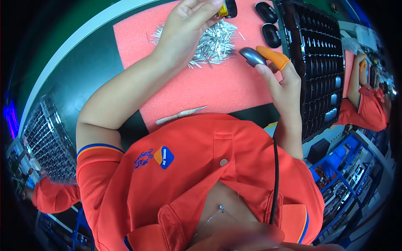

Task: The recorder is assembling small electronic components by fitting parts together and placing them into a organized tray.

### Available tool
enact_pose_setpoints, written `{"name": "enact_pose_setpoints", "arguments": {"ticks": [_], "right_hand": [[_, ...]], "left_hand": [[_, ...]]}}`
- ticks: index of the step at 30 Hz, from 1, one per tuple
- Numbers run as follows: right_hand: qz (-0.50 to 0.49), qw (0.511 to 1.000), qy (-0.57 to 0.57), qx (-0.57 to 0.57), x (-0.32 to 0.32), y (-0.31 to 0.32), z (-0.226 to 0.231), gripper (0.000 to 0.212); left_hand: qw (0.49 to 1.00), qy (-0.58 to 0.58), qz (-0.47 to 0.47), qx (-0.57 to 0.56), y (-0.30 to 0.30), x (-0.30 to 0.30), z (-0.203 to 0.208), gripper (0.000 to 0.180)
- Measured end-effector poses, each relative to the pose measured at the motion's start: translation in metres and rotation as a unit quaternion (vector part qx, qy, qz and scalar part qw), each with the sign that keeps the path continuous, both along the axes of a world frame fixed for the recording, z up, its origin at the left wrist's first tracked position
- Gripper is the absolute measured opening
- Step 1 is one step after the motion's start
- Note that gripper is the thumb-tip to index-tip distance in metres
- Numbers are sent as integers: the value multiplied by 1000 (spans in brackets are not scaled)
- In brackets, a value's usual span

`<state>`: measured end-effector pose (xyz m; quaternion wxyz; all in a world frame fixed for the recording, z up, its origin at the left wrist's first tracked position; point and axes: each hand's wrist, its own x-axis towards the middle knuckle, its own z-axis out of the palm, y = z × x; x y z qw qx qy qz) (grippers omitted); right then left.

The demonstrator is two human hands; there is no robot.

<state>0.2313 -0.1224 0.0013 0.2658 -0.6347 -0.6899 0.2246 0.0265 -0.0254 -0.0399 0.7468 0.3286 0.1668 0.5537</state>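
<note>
My left hand (192,16) reaches to the top edge, its fingers closed on a yellow and black round object (226,9), cut off by the picture's edge. A glossy dark grey oval shell (252,56) is pinched between thumb and fingers of my right hand (284,77), above the pink foam mat (167,100). An orange finger cot (274,57) covers one fingertip of that hand. Between the hands lies a loose pile of thin silvery sticks (215,44). Two black oval shells (271,35) rest on the mat beyond my right hand.
A slim pale-handled pointed tool (180,114) lies on the mat close to my body. At right stands a black tray (320,62) with rows of pockets, a few holding grey shells. Another clear tray (50,142) sits at left. Co-workers' red sleeves (368,108) show at both sides.
</note>
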Motion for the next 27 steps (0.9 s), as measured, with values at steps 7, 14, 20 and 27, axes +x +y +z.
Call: {"name": "enact_pose_setpoints", "arguments": {"ticks": [7, 14, 20, 27], "right_hand": [[-53, 980, 130, 138, -5, 18, 9, 36], [-34, 959, 226, 170, -26, 39, 5, 37], [-55, 968, 200, 142, -35, 48, 0, 37], [-52, 961, 216, 162, -34, 54, -7, 37]], "left_hand": [[989, 131, 4, -74, -10, 2, 0, 38], [982, 169, -33, -73, -18, 1, 9, 40], [985, 154, -37, -72, -18, 3, 10, 42], [987, 134, -32, -81, -20, 2, 14, 43]]}}
